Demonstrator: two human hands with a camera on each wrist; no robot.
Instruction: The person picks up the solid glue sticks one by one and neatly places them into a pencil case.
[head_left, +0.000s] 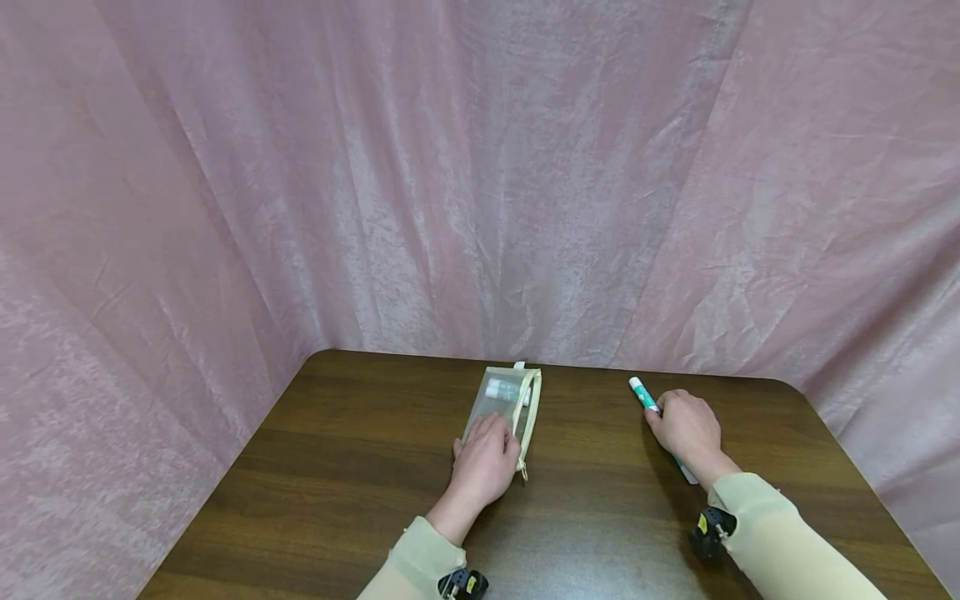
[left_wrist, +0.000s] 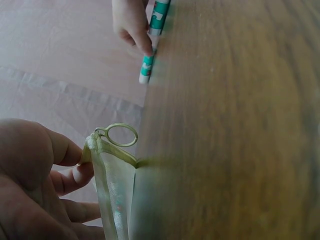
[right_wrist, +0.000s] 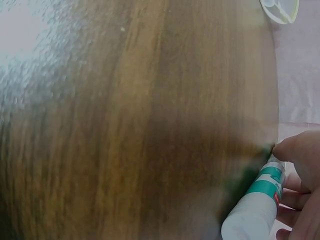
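A see-through mesh zip pouch (head_left: 478, 410) with cream edging lies on the table, its zipper edges apart. Inside shows a white-and-green tube (head_left: 504, 390). My left hand (head_left: 487, 462) is over the pouch's near end; thumb and index finger pinch its edge beside the zipper's ring pull (left_wrist: 122, 135). Off to the right, my right hand (head_left: 684, 423) grips a white-and-green cylinder (head_left: 642, 392) lying slanted along the table. Its white end (right_wrist: 247, 220) faces the right wrist camera, and the fingers cover its middle.
The brown wooden table (head_left: 360, 467) has rounded far corners. Pink velvet curtains (head_left: 480, 183) hang behind it and along both sides. A black wrist camera (head_left: 711, 532) is strapped on the right sleeve, another camera (head_left: 462, 583) on the left.
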